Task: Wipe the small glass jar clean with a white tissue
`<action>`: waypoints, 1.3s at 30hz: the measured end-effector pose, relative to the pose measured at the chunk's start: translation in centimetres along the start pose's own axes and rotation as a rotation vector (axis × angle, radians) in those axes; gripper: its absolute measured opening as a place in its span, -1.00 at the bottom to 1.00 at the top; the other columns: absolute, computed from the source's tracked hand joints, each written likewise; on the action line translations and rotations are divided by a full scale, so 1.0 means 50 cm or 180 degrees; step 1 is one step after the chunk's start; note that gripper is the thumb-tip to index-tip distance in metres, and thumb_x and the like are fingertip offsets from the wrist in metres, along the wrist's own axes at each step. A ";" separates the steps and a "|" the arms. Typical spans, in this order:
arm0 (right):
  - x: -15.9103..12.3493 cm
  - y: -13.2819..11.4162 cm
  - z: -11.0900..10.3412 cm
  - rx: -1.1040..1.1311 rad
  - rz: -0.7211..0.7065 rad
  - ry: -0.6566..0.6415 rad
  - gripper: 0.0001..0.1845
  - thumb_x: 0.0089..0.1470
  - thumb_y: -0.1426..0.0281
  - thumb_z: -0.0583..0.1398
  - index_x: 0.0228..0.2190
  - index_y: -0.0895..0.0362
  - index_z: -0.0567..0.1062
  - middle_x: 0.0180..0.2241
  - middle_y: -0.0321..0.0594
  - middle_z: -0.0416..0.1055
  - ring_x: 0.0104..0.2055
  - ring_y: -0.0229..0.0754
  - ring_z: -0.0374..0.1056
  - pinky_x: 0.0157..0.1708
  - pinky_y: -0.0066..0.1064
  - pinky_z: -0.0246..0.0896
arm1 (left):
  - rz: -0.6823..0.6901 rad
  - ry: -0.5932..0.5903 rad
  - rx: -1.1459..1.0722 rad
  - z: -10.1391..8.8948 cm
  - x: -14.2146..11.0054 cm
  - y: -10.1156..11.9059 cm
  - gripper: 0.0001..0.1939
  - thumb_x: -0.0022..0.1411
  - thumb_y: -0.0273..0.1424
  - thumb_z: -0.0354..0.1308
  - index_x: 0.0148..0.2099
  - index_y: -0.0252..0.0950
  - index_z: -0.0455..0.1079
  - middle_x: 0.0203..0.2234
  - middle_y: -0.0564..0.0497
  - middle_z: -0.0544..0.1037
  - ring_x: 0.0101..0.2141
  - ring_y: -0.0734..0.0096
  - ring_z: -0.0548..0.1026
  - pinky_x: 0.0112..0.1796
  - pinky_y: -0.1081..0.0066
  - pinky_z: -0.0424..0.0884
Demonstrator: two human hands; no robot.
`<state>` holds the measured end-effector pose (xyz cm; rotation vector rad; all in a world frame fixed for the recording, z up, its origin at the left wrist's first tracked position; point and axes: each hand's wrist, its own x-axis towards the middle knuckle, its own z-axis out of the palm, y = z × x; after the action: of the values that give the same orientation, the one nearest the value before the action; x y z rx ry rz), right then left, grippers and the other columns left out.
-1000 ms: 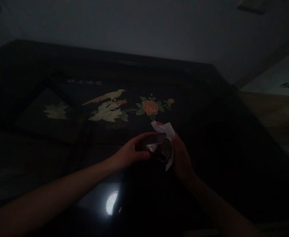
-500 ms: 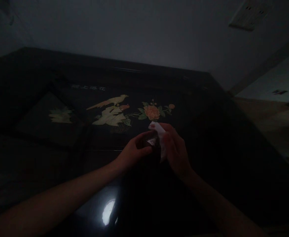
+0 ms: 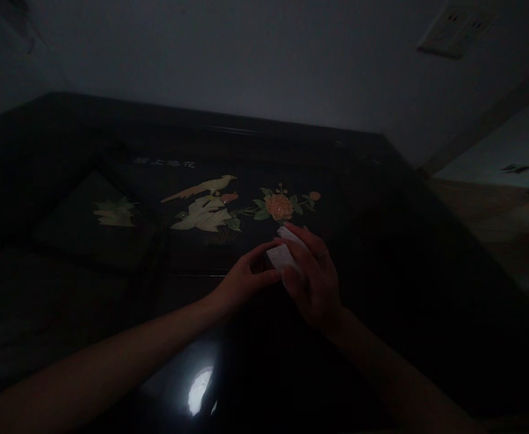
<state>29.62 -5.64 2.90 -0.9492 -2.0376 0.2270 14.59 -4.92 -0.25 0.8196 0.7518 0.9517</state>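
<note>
Low over a dark, glossy tabletop (image 3: pixel 255 374), both hands meet near the middle of the view. My left hand (image 3: pixel 241 280) is curled, thumb and fingers gripping something dark that I cannot make out in the gloom. A crumpled white tissue (image 3: pixel 281 257) is held in my right hand (image 3: pixel 321 277), whose fingers press it against what the left hand holds. The tissue covers most of that item.
Beyond the hands, the tabletop bears a raised bird (image 3: pixel 210 185), rocks and an orange flower (image 3: pixel 279 207), with white characters (image 3: pixel 167 163) at the upper left. A pale wall (image 3: pixel 228 54) with an outlet plate (image 3: pixel 458 27) borders the far edge.
My right hand has moved left and closed in on the left hand. The tissue, earlier held upright beside it, now lies across the item there. My left hand has barely moved.
</note>
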 end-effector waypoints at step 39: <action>-0.003 0.021 0.022 0.1820 0.1971 0.0527 -0.59 0.25 0.22 -0.10 -0.11 0.13 0.41 -0.11 -0.12 0.46 -0.07 -0.10 0.38 -0.10 -0.26 0.31 | -0.0177 0.0086 -0.0337 0.010 -0.006 0.012 -0.39 -0.22 -0.27 0.44 -0.08 -0.33 0.36 -0.15 -0.12 0.51 -0.15 0.23 0.46 -0.08 0.29 0.30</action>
<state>29.38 -4.80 1.63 -1.1428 -1.3549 0.9694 14.67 -5.13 0.58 0.6915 0.7378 0.9463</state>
